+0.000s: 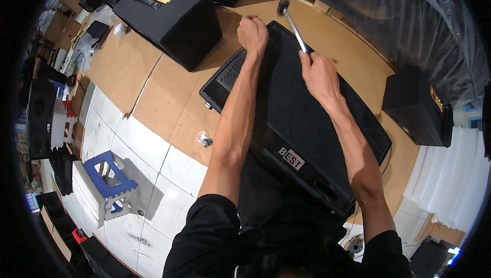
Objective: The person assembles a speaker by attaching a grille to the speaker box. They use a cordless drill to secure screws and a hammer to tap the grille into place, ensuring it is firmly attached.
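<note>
A large black speaker cabinet (299,117) with a mesh grille lies in front of me. My right hand (321,76) is closed round the grip of a hammer (295,31). Its silver shaft slants up and left to a dark, blunt head, raised near the cabinet's far edge. At the far left corner of the cabinet, my left hand (253,35) is closed with its fingers curled in. Whatever those fingers may hold is hidden. The two hands are apart, and both forearms cross over the cabinet.
Cardboard sheets (169,91) cover the floor beneath. A black amplifier box (169,22) with a gold panel stands at the far left, another black box (417,106) at the right. A blue and grey step stool (110,183) and a small plastic bag (203,138) lie left.
</note>
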`<action>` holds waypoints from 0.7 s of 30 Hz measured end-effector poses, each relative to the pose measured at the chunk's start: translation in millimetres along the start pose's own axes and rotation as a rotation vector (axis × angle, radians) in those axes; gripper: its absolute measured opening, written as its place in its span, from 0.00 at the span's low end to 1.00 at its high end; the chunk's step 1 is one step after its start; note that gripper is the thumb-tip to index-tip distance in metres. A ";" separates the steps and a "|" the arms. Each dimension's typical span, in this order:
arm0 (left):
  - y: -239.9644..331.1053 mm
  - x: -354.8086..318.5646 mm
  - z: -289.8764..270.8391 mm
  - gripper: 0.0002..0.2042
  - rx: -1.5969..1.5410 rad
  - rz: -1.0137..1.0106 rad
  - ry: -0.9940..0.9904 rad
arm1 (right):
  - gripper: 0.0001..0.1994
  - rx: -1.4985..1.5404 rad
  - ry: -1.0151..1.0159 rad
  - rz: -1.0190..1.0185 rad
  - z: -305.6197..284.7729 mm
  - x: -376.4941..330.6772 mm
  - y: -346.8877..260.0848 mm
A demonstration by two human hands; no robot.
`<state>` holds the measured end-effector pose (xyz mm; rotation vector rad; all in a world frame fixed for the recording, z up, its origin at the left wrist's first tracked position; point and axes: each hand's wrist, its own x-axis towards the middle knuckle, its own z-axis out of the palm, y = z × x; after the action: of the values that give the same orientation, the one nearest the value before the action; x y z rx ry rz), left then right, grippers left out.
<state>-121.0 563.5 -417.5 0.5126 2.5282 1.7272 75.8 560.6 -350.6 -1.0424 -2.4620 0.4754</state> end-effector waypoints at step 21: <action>11.0 -16.7 -1.7 0.19 0.357 0.463 -0.348 | 0.17 0.504 0.143 0.714 -148.1 -179.7 39.5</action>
<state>-102.9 560.7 -409.4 1.3765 2.5878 1.1228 286.8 475.5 -286.9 -1.6187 -1.6443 1.1176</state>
